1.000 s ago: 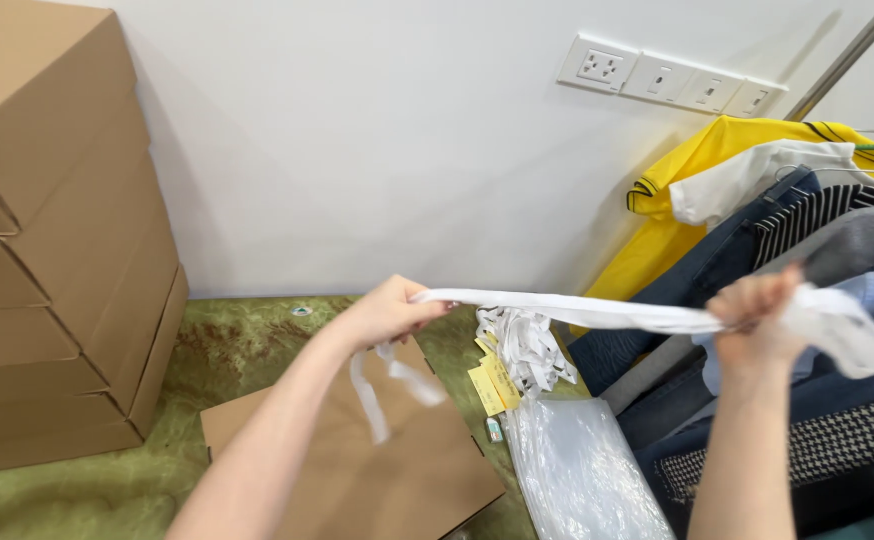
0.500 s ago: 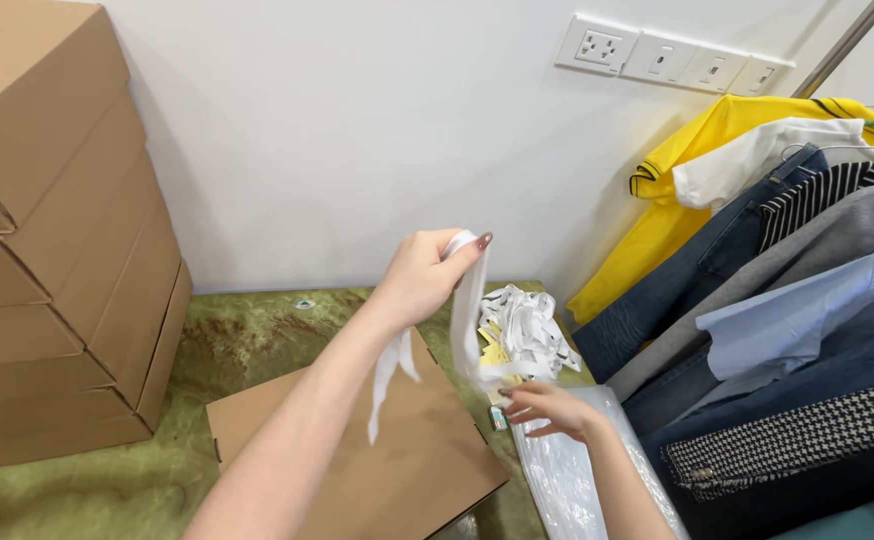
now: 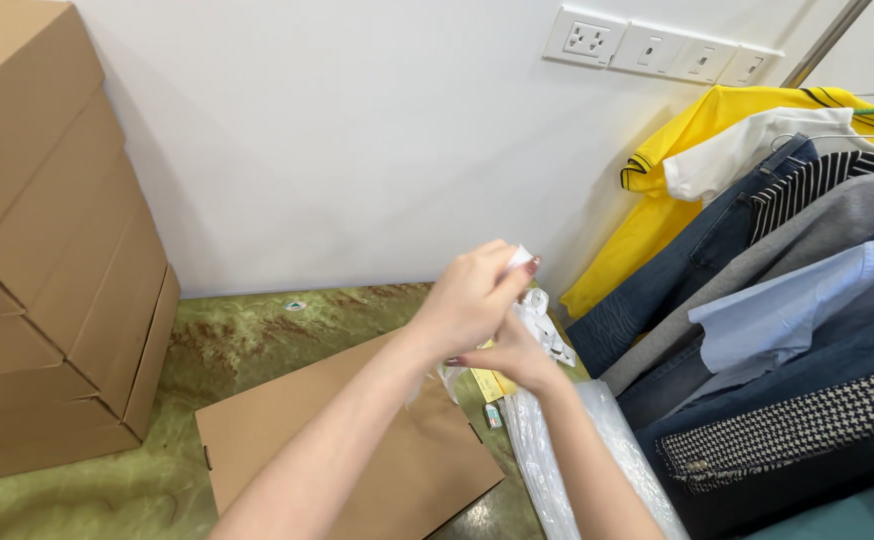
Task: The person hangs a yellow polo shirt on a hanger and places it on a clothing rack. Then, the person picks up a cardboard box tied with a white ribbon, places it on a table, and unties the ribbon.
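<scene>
Left hand (image 3: 472, 300) raised before wall, grip clenched on white plastic strip (image 3: 523, 262) — end pokes out above fingertips. Right hand (image 3: 510, 352) just below, touching left, grip pinching same strip lower down. Beneath both — flat cardboard sheet (image 3: 357, 455), clear plastic bag (image 3: 567, 460) on green floor (image 3: 247, 335).

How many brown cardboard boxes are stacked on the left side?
3 show: a top box, a middle box and a bottom box, stacked against the wall. Others may be hidden beyond the left edge.
</scene>
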